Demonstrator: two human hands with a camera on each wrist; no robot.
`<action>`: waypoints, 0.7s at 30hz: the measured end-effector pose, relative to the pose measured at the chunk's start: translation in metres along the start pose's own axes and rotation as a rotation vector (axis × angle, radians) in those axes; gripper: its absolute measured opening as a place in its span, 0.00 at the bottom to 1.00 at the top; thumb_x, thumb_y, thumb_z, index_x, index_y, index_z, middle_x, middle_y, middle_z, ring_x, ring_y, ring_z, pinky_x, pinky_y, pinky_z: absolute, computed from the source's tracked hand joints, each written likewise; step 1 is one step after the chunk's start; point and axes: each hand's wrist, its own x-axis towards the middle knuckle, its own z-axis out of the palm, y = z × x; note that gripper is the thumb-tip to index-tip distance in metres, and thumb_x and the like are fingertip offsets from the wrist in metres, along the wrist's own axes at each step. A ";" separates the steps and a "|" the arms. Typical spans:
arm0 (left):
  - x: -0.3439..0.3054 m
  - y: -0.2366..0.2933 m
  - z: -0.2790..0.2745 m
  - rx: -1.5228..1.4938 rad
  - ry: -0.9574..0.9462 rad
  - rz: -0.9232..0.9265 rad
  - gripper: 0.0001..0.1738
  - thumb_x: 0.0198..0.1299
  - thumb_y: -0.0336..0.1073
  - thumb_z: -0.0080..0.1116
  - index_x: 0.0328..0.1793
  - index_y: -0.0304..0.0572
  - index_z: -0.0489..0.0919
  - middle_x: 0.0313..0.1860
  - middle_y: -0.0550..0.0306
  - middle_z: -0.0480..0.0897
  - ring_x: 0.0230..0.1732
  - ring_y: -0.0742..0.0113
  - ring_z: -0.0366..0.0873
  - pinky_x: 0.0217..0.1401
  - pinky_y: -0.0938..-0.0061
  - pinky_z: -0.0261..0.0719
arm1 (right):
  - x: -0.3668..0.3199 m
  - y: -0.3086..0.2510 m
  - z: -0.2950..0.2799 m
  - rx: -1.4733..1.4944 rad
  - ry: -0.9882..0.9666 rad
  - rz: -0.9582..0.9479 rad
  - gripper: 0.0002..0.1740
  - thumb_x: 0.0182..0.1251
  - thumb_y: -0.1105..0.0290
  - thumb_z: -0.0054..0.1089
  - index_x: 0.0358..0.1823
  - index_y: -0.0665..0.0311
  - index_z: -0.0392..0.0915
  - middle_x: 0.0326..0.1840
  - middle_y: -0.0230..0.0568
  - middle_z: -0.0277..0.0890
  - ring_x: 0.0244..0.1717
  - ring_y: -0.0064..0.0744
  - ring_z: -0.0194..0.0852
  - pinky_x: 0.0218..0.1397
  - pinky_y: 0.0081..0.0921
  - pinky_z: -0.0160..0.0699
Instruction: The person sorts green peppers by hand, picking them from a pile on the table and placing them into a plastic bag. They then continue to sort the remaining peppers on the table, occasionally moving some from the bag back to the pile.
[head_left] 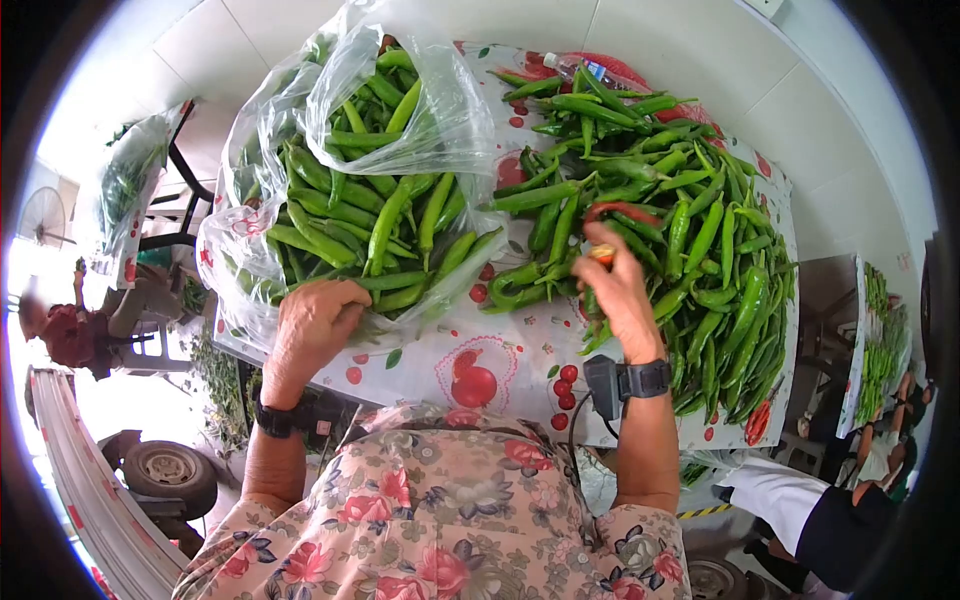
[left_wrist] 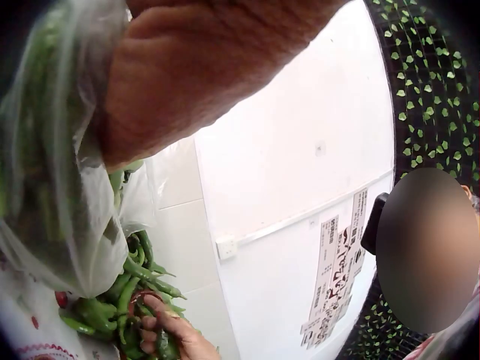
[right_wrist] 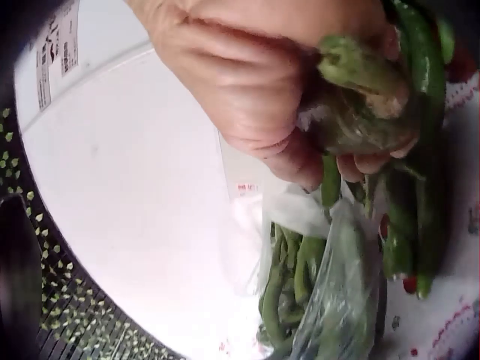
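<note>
A clear plastic bag (head_left: 235, 235) full of green peppers (head_left: 345, 215) lies open on the table's left. At its near edge, my left hand (head_left: 315, 325) has its fingers curled over the plastic; the fingertips are hidden in the head view. My right hand (head_left: 622, 300) is over the loose green pepper pile (head_left: 740, 290) on the right. In the right wrist view its fingers curl round a dark pepper (right_wrist: 352, 124) with a thick green stem. A red pepper (head_left: 625, 210) shows at the fingertips in the head view; whether it is the gripped one, I cannot tell.
A plastic bottle (head_left: 575, 70) and red netting lie behind the pile. The table's patterned cloth (head_left: 430, 375) shows between bag and pile. A tiled wall stands behind. People are at both sides, with another table of green produce (head_left: 875, 350) at the far right.
</note>
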 end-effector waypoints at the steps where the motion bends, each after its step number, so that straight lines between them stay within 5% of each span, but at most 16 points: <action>1: -0.001 -0.001 0.000 0.006 -0.002 -0.004 0.05 0.52 0.29 0.60 0.36 0.43 0.81 0.32 0.54 0.82 0.38 0.50 0.79 0.44 0.61 0.75 | -0.004 -0.009 0.007 -0.119 -0.127 -0.006 0.29 0.63 0.69 0.59 0.66 0.67 0.67 0.38 0.37 0.76 0.32 0.24 0.74 0.37 0.22 0.75; 4: -0.002 0.002 -0.002 0.004 -0.001 -0.019 0.05 0.52 0.29 0.59 0.35 0.43 0.81 0.32 0.54 0.82 0.39 0.51 0.79 0.44 0.61 0.75 | -0.013 -0.006 0.020 -0.142 -0.262 -0.038 0.27 0.63 0.69 0.61 0.64 0.65 0.69 0.42 0.38 0.76 0.37 0.23 0.73 0.40 0.23 0.75; 11: -0.003 0.001 0.000 0.020 0.000 -0.010 0.05 0.52 0.29 0.60 0.35 0.43 0.81 0.31 0.54 0.82 0.37 0.51 0.79 0.43 0.61 0.75 | -0.035 0.004 0.002 -0.011 -0.109 0.055 0.25 0.65 0.70 0.60 0.63 0.65 0.69 0.38 0.35 0.77 0.35 0.22 0.74 0.42 0.20 0.74; 14: -0.002 -0.002 0.001 0.021 -0.005 -0.005 0.05 0.52 0.30 0.60 0.36 0.44 0.81 0.31 0.54 0.82 0.37 0.51 0.79 0.43 0.61 0.75 | -0.038 0.013 -0.007 0.313 -0.030 0.085 0.27 0.64 0.70 0.61 0.64 0.67 0.67 0.36 0.34 0.78 0.33 0.24 0.74 0.41 0.21 0.74; 18: -0.002 -0.003 0.001 0.019 -0.018 -0.008 0.05 0.52 0.30 0.59 0.36 0.44 0.81 0.31 0.54 0.82 0.37 0.50 0.79 0.43 0.61 0.76 | -0.044 0.018 -0.018 0.808 0.087 0.154 0.32 0.61 0.77 0.58 0.68 0.66 0.61 0.48 0.42 0.76 0.42 0.31 0.74 0.45 0.31 0.76; 21: -0.001 -0.001 0.000 0.007 -0.022 -0.008 0.05 0.52 0.31 0.59 0.36 0.43 0.82 0.32 0.53 0.83 0.38 0.50 0.80 0.44 0.61 0.76 | -0.053 0.015 -0.022 0.821 0.002 0.109 0.38 0.53 0.84 0.50 0.70 0.66 0.59 0.54 0.44 0.74 0.51 0.36 0.74 0.54 0.36 0.76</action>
